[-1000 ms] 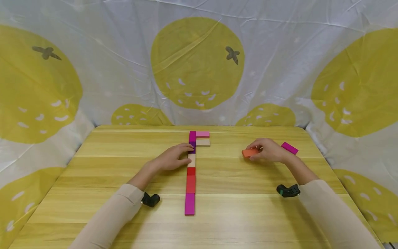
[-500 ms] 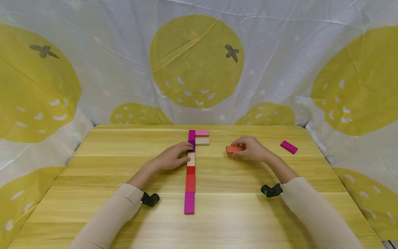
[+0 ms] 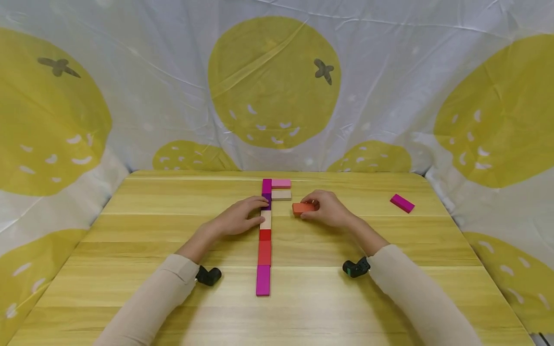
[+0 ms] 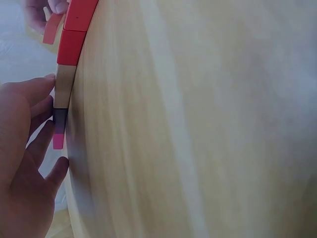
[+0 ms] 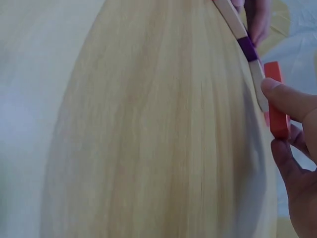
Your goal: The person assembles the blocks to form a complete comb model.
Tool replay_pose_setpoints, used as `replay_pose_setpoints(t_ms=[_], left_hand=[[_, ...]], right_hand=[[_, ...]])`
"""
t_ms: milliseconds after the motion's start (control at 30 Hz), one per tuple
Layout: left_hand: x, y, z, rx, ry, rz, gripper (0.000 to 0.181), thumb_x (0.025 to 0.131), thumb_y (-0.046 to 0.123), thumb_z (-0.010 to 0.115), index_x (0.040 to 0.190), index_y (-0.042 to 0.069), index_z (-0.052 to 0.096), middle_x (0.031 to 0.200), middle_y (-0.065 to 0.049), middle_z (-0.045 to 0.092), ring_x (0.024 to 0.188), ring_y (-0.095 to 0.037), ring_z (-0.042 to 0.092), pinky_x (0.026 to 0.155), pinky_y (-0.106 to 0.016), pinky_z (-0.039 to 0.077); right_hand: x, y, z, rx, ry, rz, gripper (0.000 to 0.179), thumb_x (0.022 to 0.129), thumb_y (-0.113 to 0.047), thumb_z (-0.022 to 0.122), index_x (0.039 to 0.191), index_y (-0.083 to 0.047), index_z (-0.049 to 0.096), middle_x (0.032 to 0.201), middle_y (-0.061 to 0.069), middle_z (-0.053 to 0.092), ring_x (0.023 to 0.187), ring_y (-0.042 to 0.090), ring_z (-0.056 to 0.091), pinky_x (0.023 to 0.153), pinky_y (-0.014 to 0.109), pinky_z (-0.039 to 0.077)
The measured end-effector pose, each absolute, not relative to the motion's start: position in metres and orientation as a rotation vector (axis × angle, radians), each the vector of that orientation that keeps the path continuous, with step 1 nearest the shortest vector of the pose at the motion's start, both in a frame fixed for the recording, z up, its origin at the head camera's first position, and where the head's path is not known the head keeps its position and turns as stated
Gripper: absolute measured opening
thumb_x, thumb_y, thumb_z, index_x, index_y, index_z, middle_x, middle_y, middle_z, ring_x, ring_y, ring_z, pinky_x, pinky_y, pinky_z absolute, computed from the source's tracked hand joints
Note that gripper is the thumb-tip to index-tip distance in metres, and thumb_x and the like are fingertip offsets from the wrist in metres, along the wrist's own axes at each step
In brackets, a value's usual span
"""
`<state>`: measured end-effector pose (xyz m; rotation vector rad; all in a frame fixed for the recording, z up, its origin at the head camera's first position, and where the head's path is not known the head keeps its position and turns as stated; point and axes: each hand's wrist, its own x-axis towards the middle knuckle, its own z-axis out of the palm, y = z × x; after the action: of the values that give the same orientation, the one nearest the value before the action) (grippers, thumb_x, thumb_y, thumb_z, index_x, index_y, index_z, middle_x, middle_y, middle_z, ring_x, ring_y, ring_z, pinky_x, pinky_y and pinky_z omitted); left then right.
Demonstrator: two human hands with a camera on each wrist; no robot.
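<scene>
My right hand [image 3: 326,206] pinches an orange rectangular block [image 3: 300,208] between thumb and fingers, just right of a column of blocks. My left hand [image 3: 237,217] lies along the column's left side, fingertips at the purple block [image 3: 269,206] and thumb at the beige block [image 3: 267,222]. A magenta block [image 3: 267,186] tops the column; a red block [image 3: 265,235], a coral-red block [image 3: 264,253] and another magenta block [image 3: 263,280] continue it toward me. Branching right from the top are a pink block [image 3: 281,183] and, below it, a cream block [image 3: 282,195].
A loose magenta block [image 3: 402,203] lies slanted on the right of the wooden table [image 3: 182,307]. A white cloth [image 3: 381,96] printed with yellow fruit surrounds the back and sides. Each wrist carries a black camera [image 3: 356,267].
My right hand has carried the orange block leftward, from near the loose magenta block to close beside the column. My left hand has stayed in place at the column.
</scene>
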<state>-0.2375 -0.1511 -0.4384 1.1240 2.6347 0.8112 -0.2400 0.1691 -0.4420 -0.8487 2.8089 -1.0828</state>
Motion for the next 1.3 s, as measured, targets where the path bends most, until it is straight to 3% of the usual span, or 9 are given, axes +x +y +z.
replay_pose_setpoints(t_ms=[900,1300], left_hand=[[-0.238,-0.153,-0.441,1.114,2.632,0.852,0.047,0.104,0.019,0.064,0.145,-0.002,0.056,0.152,-0.016,0.050,0.144,-0.034,0.041,0.121,-0.048,0.030],[-0.239,-0.153,-0.442,1.128,2.632,0.883,0.047,0.104,0.018,0.065,0.144,-0.003,0.056,0.151,-0.017,0.051,0.143,-0.035,0.042,0.120,-0.049,0.031]], right_hand=[[-0.241,0.106,-0.450,-0.852,2.924,-0.839,0.037,0.089,-0.028,0.085,0.115,-0.003,0.077,0.105,0.006,0.073,0.094,0.019,0.065,0.085,0.036,0.055],[-0.242,0.102,-0.447,-0.874,2.915,-0.778,0.031,0.090,-0.027,0.084,0.111,-0.005,0.077,0.095,0.003,0.070,0.084,0.018,0.060,0.076,0.034,0.052]])
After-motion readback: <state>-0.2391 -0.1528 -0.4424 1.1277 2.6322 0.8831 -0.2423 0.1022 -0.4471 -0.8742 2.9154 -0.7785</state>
